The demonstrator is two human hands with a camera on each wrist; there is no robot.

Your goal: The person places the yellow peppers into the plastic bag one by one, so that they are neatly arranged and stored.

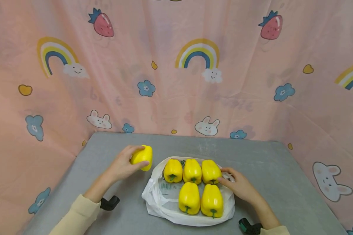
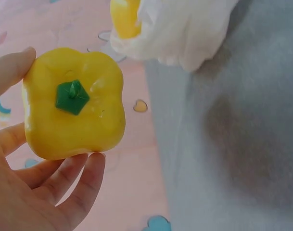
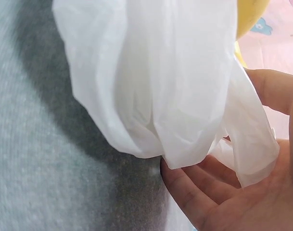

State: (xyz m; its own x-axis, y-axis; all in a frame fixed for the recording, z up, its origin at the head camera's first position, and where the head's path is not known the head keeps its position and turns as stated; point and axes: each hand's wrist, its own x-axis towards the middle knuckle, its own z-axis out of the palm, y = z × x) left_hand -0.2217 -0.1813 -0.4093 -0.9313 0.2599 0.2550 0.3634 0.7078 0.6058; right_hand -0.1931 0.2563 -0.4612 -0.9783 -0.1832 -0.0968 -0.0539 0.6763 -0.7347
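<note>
My left hand [image 1: 126, 163] grips a yellow bell pepper [image 1: 144, 158] above the table, left of a white plastic bag [image 1: 153, 195]. In the left wrist view, the pepper's green stem [image 2: 73, 97] faces the camera, with the thumb on one side and fingers beneath. Several more yellow peppers [image 1: 189, 197] sit in the spread-open bag in two rows, stems toward the front. At the bag's right rim, my right hand [image 1: 241, 186] holds the thin plastic between thumb and fingers, close to the back-right pepper [image 1: 210, 171]. Folds of plastic [image 3: 254, 139] partly hide those fingers.
A grey table [image 1: 247, 156] lies beneath everything. Around its back and sides hangs a pink curtain [image 1: 164, 107] printed with rainbows, rabbits and strawberries. Dark devices [image 1: 110, 203] are strapped under both wrists.
</note>
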